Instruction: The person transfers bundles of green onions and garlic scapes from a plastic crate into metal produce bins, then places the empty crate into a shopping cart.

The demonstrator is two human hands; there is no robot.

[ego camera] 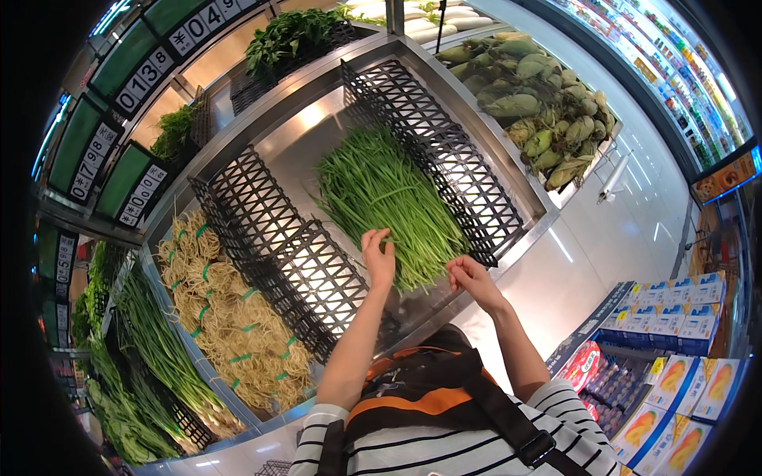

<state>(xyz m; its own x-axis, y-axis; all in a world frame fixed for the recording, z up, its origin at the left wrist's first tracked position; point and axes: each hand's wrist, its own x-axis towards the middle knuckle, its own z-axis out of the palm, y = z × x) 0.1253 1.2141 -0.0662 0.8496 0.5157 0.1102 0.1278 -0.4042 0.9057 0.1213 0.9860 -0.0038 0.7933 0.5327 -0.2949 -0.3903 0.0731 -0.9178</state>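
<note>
A thick pile of green garlic chives (387, 208) lies on a stainless steel display tray (286, 134), its cut ends towards me. My left hand (378, 259) is at the near left side of the pile, its fingers bent and apart, with nothing seen in them. By the cut ends at the near right is my right hand (473, 279). Its fingers are curled, and whether they pinch a stalk cannot be made out. A black plastic lattice divider (440, 143) runs along the right of the chives. Another black lattice divider (286, 238) stands to their left.
Bundled pale roots (238, 321) with green ties fill the bin at left, beside spring onions (172, 339). Corn in husks (536, 101) is heaped at the upper right. Price signs (143, 77) hang at the upper left. Stacked cartons (673, 387) stand at the lower right.
</note>
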